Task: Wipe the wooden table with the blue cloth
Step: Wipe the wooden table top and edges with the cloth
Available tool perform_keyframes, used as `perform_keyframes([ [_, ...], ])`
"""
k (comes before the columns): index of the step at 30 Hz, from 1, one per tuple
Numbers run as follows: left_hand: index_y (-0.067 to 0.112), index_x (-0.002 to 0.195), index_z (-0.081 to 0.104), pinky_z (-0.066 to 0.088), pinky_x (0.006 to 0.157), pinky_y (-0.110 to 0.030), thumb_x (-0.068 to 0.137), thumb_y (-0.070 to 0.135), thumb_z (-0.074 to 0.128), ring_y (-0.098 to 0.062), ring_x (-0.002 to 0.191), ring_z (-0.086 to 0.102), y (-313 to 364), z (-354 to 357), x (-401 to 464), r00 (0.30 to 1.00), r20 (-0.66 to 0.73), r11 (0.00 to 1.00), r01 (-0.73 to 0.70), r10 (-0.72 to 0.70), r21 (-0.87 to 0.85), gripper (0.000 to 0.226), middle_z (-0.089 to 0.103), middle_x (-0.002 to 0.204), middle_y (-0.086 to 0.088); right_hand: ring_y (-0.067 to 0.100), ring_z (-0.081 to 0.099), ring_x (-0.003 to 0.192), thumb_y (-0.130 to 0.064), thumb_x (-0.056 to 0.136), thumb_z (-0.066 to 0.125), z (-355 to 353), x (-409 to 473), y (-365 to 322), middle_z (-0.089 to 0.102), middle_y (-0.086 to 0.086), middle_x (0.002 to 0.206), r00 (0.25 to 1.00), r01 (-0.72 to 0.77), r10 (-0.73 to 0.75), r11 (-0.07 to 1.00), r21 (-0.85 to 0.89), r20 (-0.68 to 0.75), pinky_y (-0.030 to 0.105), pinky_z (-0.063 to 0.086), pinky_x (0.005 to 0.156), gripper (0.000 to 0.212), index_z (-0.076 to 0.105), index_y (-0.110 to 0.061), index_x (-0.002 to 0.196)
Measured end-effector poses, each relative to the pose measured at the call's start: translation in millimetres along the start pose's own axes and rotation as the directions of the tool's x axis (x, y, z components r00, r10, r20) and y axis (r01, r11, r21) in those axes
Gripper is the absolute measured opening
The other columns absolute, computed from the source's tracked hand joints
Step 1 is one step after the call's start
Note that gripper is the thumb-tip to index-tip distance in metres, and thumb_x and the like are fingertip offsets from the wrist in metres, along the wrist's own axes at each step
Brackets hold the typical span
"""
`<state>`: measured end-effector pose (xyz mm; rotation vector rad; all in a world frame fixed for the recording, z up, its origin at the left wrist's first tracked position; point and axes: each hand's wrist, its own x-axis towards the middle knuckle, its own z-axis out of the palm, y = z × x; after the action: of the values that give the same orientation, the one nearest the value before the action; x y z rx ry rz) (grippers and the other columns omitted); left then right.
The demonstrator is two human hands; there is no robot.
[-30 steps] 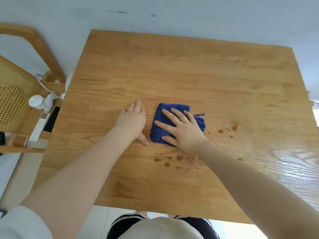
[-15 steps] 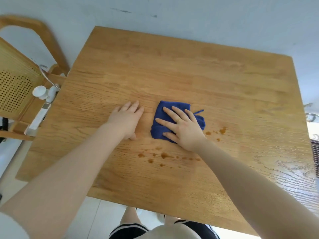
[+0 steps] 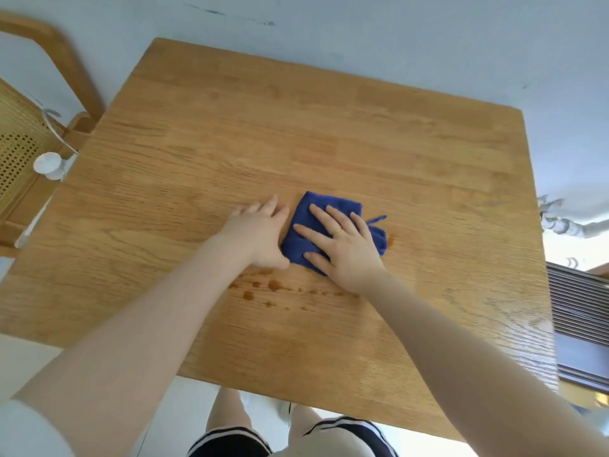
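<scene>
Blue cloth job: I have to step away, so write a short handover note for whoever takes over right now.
Right hand: flat, fingers spread, pressing the cloth onto the table.
Left hand: flat on the bare wood just left of the cloth, holding nothing.
Cloth: folded, near the table's middle, a loose strap sticking out on its right.
Done: cannot tell how much has been wiped.
Left: brown spots in a row just nearer the person than both hands, and one spot at the cloth's right edge. Suggest pulling the cloth over those next.
</scene>
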<state>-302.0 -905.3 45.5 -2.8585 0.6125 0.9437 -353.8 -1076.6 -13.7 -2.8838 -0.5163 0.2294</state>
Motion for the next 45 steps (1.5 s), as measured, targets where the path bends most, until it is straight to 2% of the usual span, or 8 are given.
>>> perform_keyframes([
  [2, 0.024, 0.15, -0.003, 0.005, 0.118, -0.043, 0.073, 0.064, 0.06, -0.024, 0.146, 0.001, 1, 1, 0, 1.0, 0.025, 0.999, 0.017, -0.018, 0.034, 0.107, -0.013, 0.158, -0.003, 0.025, 0.019, 0.142, -0.056, 0.091, 0.026, -2, 8, 18, 0.021, -0.002, 0.155, 1.0, 0.015, -0.015, 1.0, -0.008, 0.0, 0.049, 0.011, 0.112, 0.051, 0.034, -0.041, 0.139],
  [8, 0.029, 0.15, -0.001, 0.005, 0.117, -0.043, 0.076, 0.074, 0.046, -0.022, 0.145, -0.003, 0, 17, -1, 0.998, -0.049, 0.998, 0.048, -0.049, -0.027, 0.099, -0.015, 0.158, 0.0, 0.024, 0.01, 0.143, -0.051, 0.095, 0.033, -11, 53, 45, 0.015, -0.001, 0.157, 0.948, -0.311, 0.312, 0.95, 0.03, -0.07, 0.046, 0.007, 0.114, 0.046, 0.03, -0.043, 0.14],
  [18, 0.024, 0.15, 0.0, 0.014, 0.118, -0.043, 0.078, 0.068, 0.05, -0.025, 0.145, 0.0, 3, 21, -1, 0.994, -0.104, 0.997, 0.022, -0.029, -0.071, 0.098, -0.01, 0.158, -0.003, 0.032, 0.032, 0.136, -0.054, 0.089, 0.023, 1, -2, 13, 0.033, 0.005, 0.15, 0.994, -0.104, 0.102, 0.994, -0.033, -0.045, 0.053, 0.026, 0.106, 0.055, 0.042, -0.036, 0.137],
  [25, 0.023, 0.15, 0.005, 0.021, 0.114, -0.042, 0.083, 0.07, 0.038, -0.028, 0.145, 0.003, 3, 23, 0, 0.988, -0.155, 0.998, 0.013, -0.024, -0.069, 0.088, -0.006, 0.158, -0.005, 0.025, 0.01, 0.143, -0.051, 0.095, 0.03, -7, 50, 37, 0.014, 0.0, 0.157, 0.893, -0.443, 0.439, 0.897, -0.017, -0.097, 0.047, 0.01, 0.113, 0.048, 0.026, -0.042, 0.142],
  [29, 0.016, 0.149, 0.007, 0.028, 0.109, -0.043, 0.074, 0.077, 0.046, -0.035, 0.143, 0.009, 14, 16, 0, 0.994, -0.108, 0.998, 0.014, -0.008, 0.058, 0.104, -0.003, 0.157, -0.015, 0.029, 0.019, 0.141, -0.047, 0.093, 0.029, 0, 15, 19, 0.022, 0.005, 0.155, 0.933, -0.347, 0.339, 0.936, -0.051, -0.116, 0.047, 0.02, 0.109, 0.049, 0.032, -0.038, 0.141],
  [35, 0.006, 0.148, -0.001, 0.02, 0.113, -0.049, 0.055, 0.082, 0.059, -0.042, 0.142, 0.003, 26, 16, 0, 0.999, -0.034, 0.993, 0.046, -0.042, 0.105, 0.134, -0.007, 0.154, -0.025, 0.033, 0.034, 0.135, -0.047, 0.087, 0.03, 11, -47, 3, 0.036, 0.007, 0.148, 0.963, -0.254, 0.252, 0.967, -0.007, -0.1, 0.05, 0.03, 0.102, 0.052, 0.044, -0.035, 0.135],
  [41, 0.003, 0.147, -0.007, 0.018, 0.114, -0.047, 0.054, 0.08, 0.061, -0.042, 0.142, 0.0, 26, 24, 5, 0.996, -0.058, 0.992, 0.071, -0.065, 0.107, 0.139, -0.01, 0.154, -0.025, 0.024, 0.015, 0.142, -0.048, 0.094, 0.032, -1, 1, 44, 0.019, 0.0, 0.156, 0.871, -0.481, 0.475, 0.877, -0.013, -0.127, 0.045, 0.017, 0.109, 0.048, 0.03, -0.042, 0.141],
  [45, 0.004, 0.147, -0.009, 0.016, 0.114, -0.047, 0.054, 0.08, 0.061, -0.042, 0.142, -0.003, 25, 25, 2, 0.996, -0.06, 0.994, 0.073, -0.068, 0.085, 0.139, -0.013, 0.154, -0.024, 0.025, 0.015, 0.142, -0.046, 0.094, 0.032, 0, -7, 37, 0.019, 0.002, 0.156, 0.851, -0.506, 0.501, 0.863, 0.011, -0.156, 0.045, 0.014, 0.112, 0.047, 0.03, -0.041, 0.141],
])
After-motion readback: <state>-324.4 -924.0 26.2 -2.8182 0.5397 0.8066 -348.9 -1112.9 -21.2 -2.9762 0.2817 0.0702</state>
